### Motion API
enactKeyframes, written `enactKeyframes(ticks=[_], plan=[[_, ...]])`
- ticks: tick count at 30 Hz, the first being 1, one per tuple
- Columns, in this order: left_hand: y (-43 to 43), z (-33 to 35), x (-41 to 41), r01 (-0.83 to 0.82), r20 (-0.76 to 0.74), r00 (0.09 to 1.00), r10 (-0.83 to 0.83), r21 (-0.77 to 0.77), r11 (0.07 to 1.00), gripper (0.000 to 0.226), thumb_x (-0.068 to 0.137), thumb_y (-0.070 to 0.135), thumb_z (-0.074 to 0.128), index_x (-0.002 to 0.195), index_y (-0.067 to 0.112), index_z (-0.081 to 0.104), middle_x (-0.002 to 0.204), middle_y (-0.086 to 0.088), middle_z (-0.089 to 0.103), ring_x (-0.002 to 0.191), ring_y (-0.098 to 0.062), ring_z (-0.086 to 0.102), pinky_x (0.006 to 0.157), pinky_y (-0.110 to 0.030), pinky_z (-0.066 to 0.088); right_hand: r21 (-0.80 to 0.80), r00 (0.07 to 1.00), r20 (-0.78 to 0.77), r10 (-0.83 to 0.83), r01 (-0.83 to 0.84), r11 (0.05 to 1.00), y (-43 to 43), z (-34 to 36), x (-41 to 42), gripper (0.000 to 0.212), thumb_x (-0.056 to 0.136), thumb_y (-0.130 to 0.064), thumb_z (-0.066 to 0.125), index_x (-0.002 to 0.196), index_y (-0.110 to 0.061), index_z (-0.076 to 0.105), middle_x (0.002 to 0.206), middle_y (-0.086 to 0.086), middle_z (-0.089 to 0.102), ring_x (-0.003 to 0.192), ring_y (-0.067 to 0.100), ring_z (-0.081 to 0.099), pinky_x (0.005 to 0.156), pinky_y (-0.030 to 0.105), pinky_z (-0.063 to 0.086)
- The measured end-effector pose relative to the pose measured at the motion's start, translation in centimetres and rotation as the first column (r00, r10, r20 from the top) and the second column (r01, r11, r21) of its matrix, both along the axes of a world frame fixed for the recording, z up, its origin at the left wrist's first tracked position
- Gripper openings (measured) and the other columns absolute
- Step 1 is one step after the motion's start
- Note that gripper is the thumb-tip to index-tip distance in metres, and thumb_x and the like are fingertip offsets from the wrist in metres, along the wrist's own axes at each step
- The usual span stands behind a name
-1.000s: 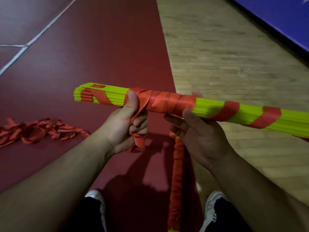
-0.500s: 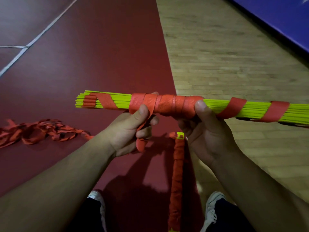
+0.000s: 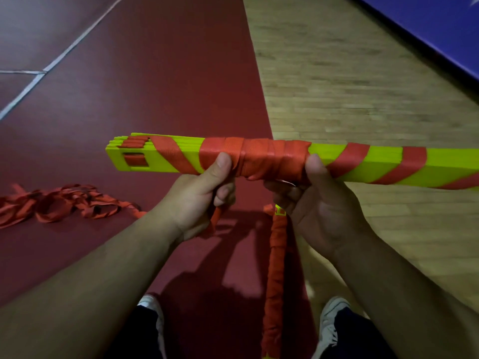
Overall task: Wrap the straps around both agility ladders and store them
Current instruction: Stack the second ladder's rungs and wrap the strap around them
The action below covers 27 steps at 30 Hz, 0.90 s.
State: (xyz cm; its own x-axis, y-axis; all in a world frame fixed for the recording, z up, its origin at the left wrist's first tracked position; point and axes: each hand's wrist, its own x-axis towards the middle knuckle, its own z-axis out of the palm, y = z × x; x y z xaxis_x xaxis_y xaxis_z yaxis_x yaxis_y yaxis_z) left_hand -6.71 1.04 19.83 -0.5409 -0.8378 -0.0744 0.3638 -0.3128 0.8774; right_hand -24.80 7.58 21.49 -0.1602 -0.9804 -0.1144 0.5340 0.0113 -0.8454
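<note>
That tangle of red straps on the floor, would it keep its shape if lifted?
Probably not: the red straps lie in limp, flat loops, so they would likely droop. They look thin, so probably light. The tangled loops may snag together.

**We Are Standing in an Indoor Sports Hall**

We are looking down at a dark red court surface [image 3: 155, 73] that is carrying painted white lines [image 3: 64, 51]. It is meeting pale wooden floorboards [image 3: 350, 86] along a straight edge, and a blue panel [image 3: 440, 27] is bordering the boards at the far right. Training gear is showing too: a yellow-green agility ladder [image 3: 427, 169], and loose red straps [image 3: 57, 206] are lying on the court.
</note>
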Motion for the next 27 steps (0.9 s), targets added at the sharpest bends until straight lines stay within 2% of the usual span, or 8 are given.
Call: enactKeyframes(ticks=[4, 10, 12, 14, 17, 22, 25, 27], plan=[[-0.35, 0.73, 0.01, 0.007, -0.05, 0.999, 0.002, 0.174, 0.985, 0.057, 0.067, 0.072, 0.066, 0.045, 0.021, 0.049, 0.04, 0.007, 0.029, 0.04, -0.008, 0.021, 0.057, -0.026, 0.02, -0.095, 0.995, -0.1, 0.013, -0.023, 0.995, 0.11, 0.04, 0.35, 0.087, 0.065, -0.039, 0.09, 0.137, -0.007, 0.052, 0.117, 0.013, 0.067, 0.105, 0.031, 0.068, 0.077, 0.033, 0.055], [-0.7, 0.91, 0.26, -0.04, 0.08, 0.997, 0.015, 0.316, 0.948, 0.061, 0.075, 0.071, 0.053, 0.042, 0.022, 0.037, 0.038, 0.005, 0.024, 0.035, -0.008, 0.022, 0.056, -0.028, 0.017, -0.131, 0.931, -0.363, 0.032, -0.085, 0.988, 0.43, -0.76, 0.07, 0.074, 0.062, -0.056, 0.088, 0.129, -0.04, 0.061, 0.112, 0.01, 0.07, 0.089, 0.032, 0.072, 0.086, 0.048, 0.056], [-0.48, 0.89, 0.07, -0.056, 0.108, 0.994, 0.023, 0.312, 0.949, 0.058, 0.074, 0.07, 0.054, 0.047, 0.02, 0.04, 0.041, 0.004, 0.028, 0.038, -0.01, 0.024, 0.056, -0.028, 0.023, -0.096, 0.95, -0.311, 0.042, -0.075, 0.992, 0.51, -0.88, 0.39, 0.079, 0.063, -0.051, 0.089, 0.13, -0.022, 0.06, 0.102, 0.007, 0.072, 0.08, 0.028, 0.073, 0.075, 0.039, 0.056], [-0.23, 0.9, -0.21, -0.072, 0.109, 0.993, 0.043, 0.28, 0.957, 0.051, 0.074, 0.066, 0.055, 0.057, 0.019, 0.047, 0.045, 0.002, 0.034, 0.04, -0.011, 0.027, 0.057, -0.028, 0.027, -0.035, 0.981, -0.196, 0.012, -0.019, 0.999, 0.33, -0.33, 0.59, 0.058, 0.068, -0.037, 0.085, 0.114, -0.007, 0.064, 0.086, 0.006, 0.073, 0.071, 0.022, 0.073, 0.064, 0.031, 0.056], [-0.01, 0.79, -0.5, -0.108, 0.096, 0.991, 0.091, 0.197, 0.974, 0.036, 0.079, 0.056, 0.057, 0.074, 0.022, 0.049, 0.051, 0.001, 0.041, 0.04, -0.01, 0.031, 0.053, -0.025, 0.026, 0.036, 0.997, -0.071, -0.032, 0.034, 0.999, 0.13, 0.03, 0.25, 0.033, 0.076, -0.036, 0.066, 0.098, -0.011, 0.066, 0.073, 0.008, 0.071, 0.061, 0.02, 0.071, 0.056, 0.028, 0.056], [0.12, 0.85, -0.39, -0.075, 0.076, 0.995, 0.062, 0.183, 0.98, 0.042, 0.08, 0.058, 0.054, 0.067, 0.02, 0.046, 0.048, 0.003, 0.037, 0.039, -0.009, 0.029, 0.054, -0.026, 0.028, 0.044, 0.998, -0.065, 0.012, -0.009, 0.999, 0.08, -0.32, -0.07, 0.081, 0.048, -0.062, 0.091, 0.104, -0.009, 0.066, 0.08, 0.011, 0.074, 0.07, 0.022, 0.074, 0.06, 0.029, 0.057], [0.02, 1.04, -0.26, -0.034, 0.06, 0.998, 0.022, 0.222, 0.975, 0.055, 0.077, 0.065, 0.049, 0.047, 0.02, 0.041, 0.04, 0.005, 0.031, 0.038, -0.008, 0.026, 0.056, -0.026, 0.03, -0.032, 0.993, -0.095, 0.075, -0.078, 0.996, 0.16, -0.41, -0.19, 0.089, 0.051, -0.047, 0.095, 0.124, -0.008, 0.061, 0.101, 0.012, 0.073, 0.092, 0.029, 0.073, 0.074, 0.032, 0.058], [-0.01, 1.04, -0.17, -0.001, 0.05, 0.999, -0.012, 0.24, 0.971, 0.058, 0.074, 0.069, 0.046, 0.043, 0.021, 0.042, 0.038, 0.006, 0.029, 0.037, -0.008, 0.026, 0.056, -0.025, 0.031, -0.088, 0.992, -0.076, 0.098, -0.105, 0.991, 0.24, -0.45, -0.16, 0.097, 0.058, -0.035, 0.093, 0.143, -0.023, 0.047, 0.115, 0.011, 0.067, 0.108, 0.033, 0.067, 0.08, 0.034, 0.057]])
